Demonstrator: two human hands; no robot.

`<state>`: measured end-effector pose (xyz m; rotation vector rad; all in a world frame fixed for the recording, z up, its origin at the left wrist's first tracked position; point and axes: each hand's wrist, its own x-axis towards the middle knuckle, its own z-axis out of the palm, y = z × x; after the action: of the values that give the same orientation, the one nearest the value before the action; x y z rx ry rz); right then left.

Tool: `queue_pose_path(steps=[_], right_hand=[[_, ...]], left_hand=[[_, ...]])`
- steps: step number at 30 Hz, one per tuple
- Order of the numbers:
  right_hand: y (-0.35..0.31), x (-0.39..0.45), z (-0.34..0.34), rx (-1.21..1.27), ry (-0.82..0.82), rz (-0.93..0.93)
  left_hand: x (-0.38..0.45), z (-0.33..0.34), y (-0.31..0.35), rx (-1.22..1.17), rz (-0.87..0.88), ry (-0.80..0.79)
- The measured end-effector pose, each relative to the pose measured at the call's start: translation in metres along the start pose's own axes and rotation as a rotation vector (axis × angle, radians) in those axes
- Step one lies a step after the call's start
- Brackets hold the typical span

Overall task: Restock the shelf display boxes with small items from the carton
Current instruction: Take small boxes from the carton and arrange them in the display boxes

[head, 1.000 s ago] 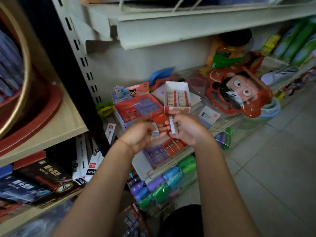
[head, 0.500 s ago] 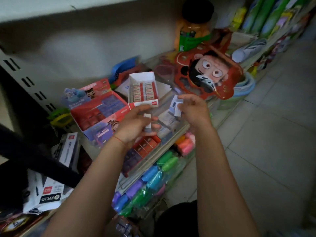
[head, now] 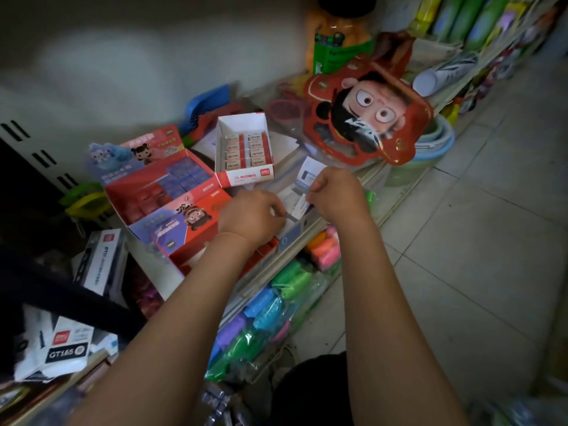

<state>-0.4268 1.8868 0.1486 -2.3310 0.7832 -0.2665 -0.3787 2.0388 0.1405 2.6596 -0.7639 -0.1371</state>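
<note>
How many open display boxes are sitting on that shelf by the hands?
3 that I can see: a small white display box farthest back, a red display box to its left, and a red-and-blue display box under the left hand. Others may be hidden.

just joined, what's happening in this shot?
A person is restocking a shop shelf. The right hand pinches a small white packaged item, and the left hand has its grip on another small item that is mostly hidden. Both hands work at the shelf's front edge. Just behind them, an open white cardboard display box holds two rows of small erasers, and an open red display box sits to its left.
</note>
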Motion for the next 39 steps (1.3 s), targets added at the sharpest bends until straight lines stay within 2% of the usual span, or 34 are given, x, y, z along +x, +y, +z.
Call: queue_pose_path(steps=[4,9,11,14,17,21,23,26,28,30,33,36,39], right_hand=[[0.0,-0.004,0.004,-0.192,0.077,0.001],[-0.003,-0.007,0.011,-0.245,0.097,0.044],[-0.004,-0.008,0.012,-0.23,0.086,0.059],[-0.003,-0.007,0.012,-0.199,0.092,0.08],[-0.003,-0.008,0.011,-0.164,0.087,0.118],[-0.001,-0.007,0.011,-0.069,0.086,0.178],[0.0,-0.006,0.013,0.008,0.082,0.217],[0.003,-0.005,0.013,0.105,0.087,0.247],[0.004,-0.004,0.01,0.158,0.122,0.231],[0.002,-0.003,0.006,0.207,0.19,0.206],[-0.004,0.0,0.002,0.255,0.264,0.167],[-0.017,-0.004,0.004,0.313,0.257,0.061],[-0.044,-0.021,0.005,0.352,0.078,-0.144]], left_hand=[[-0.004,0.002,0.003,0.009,-0.01,-0.011],[-0.007,-0.001,0.004,-0.045,-0.016,-0.038],[-0.01,-0.005,0.005,-0.223,-0.071,-0.023],[-0.015,-0.015,0.008,-0.642,-0.211,-0.028],[-0.017,-0.023,0.008,-0.797,-0.239,-0.072],[-0.014,-0.022,0.004,-0.695,-0.164,-0.063],[-0.014,-0.018,0.003,-0.653,-0.144,-0.006],[-0.012,-0.013,0.004,-0.734,-0.156,0.07],[-0.011,-0.01,0.006,-0.661,-0.132,0.14],[-0.013,-0.011,0.007,-0.472,-0.068,0.232],[-0.022,-0.019,0.006,-0.347,-0.028,0.302],[-0.036,-0.026,-0.003,-0.411,-0.076,0.314],[-0.066,-0.038,-0.013,-0.57,-0.154,0.196]])
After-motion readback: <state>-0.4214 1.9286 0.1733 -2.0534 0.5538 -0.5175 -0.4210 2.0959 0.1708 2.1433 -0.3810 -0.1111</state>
